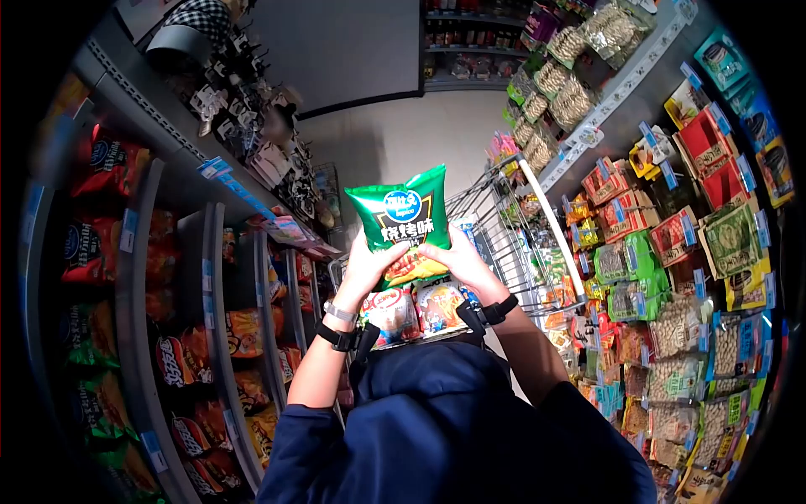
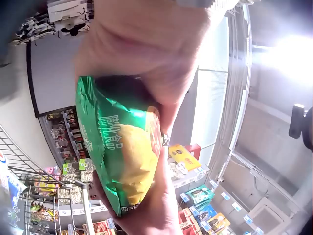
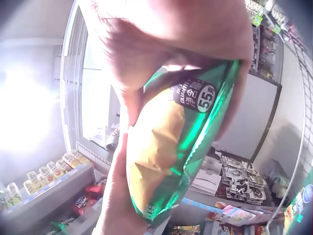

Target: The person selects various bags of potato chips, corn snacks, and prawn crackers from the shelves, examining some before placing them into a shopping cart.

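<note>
Over the near end of a wire cart (image 1: 553,223), a green snack packet (image 1: 409,212) is held by its sides; both grips, the left hand (image 1: 363,270) and the right hand (image 1: 470,267), are closed around it, thumbs on the front. Two-handed support is judged current; any shift calls for matched motion. Colourful packages (image 1: 391,312) are seen below, shelves (image 1: 216,294) alongside.

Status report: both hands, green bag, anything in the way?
Left hand, right hand gripping green bag. Thumbs across its lower front. Wire cart close by, nothing else covering bag.
</note>
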A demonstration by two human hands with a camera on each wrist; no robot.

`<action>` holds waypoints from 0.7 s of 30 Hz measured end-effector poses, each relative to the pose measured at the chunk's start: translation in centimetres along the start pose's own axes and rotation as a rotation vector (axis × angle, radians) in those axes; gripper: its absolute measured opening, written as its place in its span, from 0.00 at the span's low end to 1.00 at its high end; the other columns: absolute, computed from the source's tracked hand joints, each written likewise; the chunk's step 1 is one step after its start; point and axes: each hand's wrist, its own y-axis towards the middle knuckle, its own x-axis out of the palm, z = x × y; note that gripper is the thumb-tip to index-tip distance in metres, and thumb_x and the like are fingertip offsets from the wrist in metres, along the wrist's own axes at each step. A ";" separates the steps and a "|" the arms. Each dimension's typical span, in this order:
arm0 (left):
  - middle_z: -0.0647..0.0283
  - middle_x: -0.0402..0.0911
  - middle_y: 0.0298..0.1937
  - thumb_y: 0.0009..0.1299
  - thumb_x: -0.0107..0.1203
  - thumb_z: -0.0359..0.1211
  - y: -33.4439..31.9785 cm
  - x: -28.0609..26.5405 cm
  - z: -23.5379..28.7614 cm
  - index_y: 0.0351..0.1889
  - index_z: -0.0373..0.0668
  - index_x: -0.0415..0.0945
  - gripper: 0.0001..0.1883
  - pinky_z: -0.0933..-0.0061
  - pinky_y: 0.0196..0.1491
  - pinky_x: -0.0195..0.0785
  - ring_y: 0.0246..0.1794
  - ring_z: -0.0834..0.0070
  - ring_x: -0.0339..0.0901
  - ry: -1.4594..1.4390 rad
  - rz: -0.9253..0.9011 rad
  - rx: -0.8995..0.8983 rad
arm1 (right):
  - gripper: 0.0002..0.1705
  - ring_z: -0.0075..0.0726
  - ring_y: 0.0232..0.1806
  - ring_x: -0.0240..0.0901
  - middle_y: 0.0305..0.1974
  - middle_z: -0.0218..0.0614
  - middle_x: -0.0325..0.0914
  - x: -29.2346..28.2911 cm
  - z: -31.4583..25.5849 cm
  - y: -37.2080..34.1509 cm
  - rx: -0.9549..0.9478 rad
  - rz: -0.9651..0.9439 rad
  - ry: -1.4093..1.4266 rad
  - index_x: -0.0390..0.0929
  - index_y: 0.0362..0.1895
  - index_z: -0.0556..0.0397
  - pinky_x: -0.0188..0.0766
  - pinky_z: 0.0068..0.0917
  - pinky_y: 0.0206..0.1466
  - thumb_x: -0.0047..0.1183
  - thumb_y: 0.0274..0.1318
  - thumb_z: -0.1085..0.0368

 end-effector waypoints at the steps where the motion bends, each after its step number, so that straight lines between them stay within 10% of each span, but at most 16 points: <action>1: 0.61 0.80 0.55 0.64 0.68 0.29 0.2 0.1 0.5 0.62 0.36 0.68 0.30 0.70 0.58 0.71 0.54 0.74 0.77 0.002 -0.003 0.008 | 0.28 0.28 0.52 0.75 0.52 0.36 0.79 0.6 -0.9 -0.2 -0.003 0.025 0.023 0.70 0.60 0.60 0.73 0.29 0.58 0.65 0.57 0.68; 21: 0.59 0.82 0.51 0.61 0.70 0.26 -3.2 -6.6 -5.1 0.57 0.34 0.68 0.28 0.72 0.56 0.73 0.50 0.75 0.80 0.135 0.137 -0.039 | 0.41 0.33 0.60 0.69 0.60 0.40 0.72 -0.2 6.5 1.1 0.285 -0.138 -0.118 0.57 0.71 0.54 0.68 0.32 0.63 0.64 0.59 0.64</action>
